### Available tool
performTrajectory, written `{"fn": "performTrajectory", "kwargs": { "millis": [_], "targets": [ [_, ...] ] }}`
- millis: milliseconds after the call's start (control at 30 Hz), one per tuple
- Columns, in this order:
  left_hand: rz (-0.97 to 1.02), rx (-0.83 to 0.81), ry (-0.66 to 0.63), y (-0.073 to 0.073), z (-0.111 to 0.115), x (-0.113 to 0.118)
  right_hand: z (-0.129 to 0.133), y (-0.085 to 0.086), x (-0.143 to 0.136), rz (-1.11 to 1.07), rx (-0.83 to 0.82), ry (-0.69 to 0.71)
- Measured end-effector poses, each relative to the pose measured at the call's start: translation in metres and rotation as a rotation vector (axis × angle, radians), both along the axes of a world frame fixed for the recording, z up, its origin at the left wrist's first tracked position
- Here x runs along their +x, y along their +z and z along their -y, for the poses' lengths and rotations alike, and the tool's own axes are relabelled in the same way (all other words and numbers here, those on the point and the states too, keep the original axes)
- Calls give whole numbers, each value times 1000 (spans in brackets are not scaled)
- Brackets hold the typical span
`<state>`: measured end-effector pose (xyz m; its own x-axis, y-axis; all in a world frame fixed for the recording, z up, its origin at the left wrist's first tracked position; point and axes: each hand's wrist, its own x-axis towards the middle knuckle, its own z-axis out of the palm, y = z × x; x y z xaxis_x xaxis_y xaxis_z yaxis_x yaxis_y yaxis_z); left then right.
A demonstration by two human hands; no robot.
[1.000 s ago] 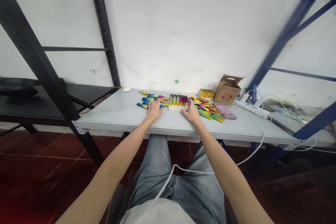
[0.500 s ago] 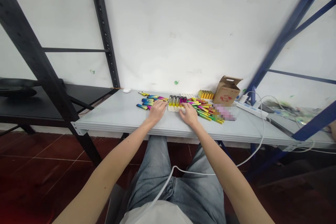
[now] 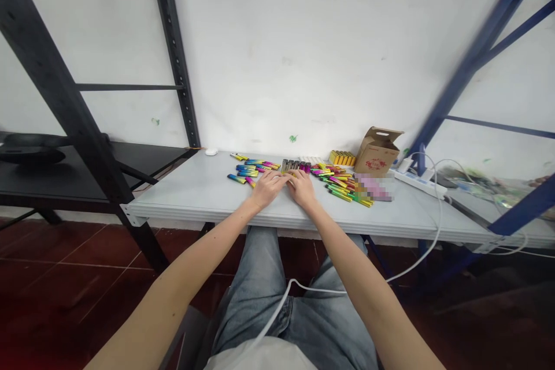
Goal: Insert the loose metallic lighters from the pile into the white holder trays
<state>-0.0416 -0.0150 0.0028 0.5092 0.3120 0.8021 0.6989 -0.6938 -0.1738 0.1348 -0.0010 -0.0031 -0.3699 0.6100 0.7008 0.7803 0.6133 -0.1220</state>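
My left hand [image 3: 267,186] and my right hand [image 3: 301,186] meet at the fingertips over the front of a row of upright lighters [image 3: 296,166] with dark tops. The hands hide the white holder under the row. Both hands have bent fingers pressed close together; whatever is between the fingertips is too small to make out. Left of my left hand lie several blue, yellow and purple lighters [image 3: 247,170]. To the right of my right hand is a loose pile of green, yellow, red and pink lighters [image 3: 340,183].
A yellow block of upright pieces [image 3: 342,158] stands by an open cardboard box [image 3: 377,151]. Right of them are a pink item [image 3: 373,187] and a white power strip [image 3: 420,183] with cables. A small white case [image 3: 211,152] sits at the back left of the grey table [image 3: 186,191].
My right hand has moved left and my left hand slightly right, so their fingertips now meet. The white holder's front, visible before, is now covered. The view has shifted slightly.
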Motion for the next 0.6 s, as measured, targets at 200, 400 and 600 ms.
{"fn": "performTrajectory", "kwargs": {
  "millis": [200, 400, 600],
  "targets": [
    [84, -308, 176, 1, 5, -1, -3, -5, 7, -412, -164, -114],
    [-83, -508, 68, -1, 2, -3, -10, -7, 14, -931, -312, 32],
    [-128, -583, 66, -2, 1, -5, -19, -8, 19, -1222, -375, 79]
  ]
}}
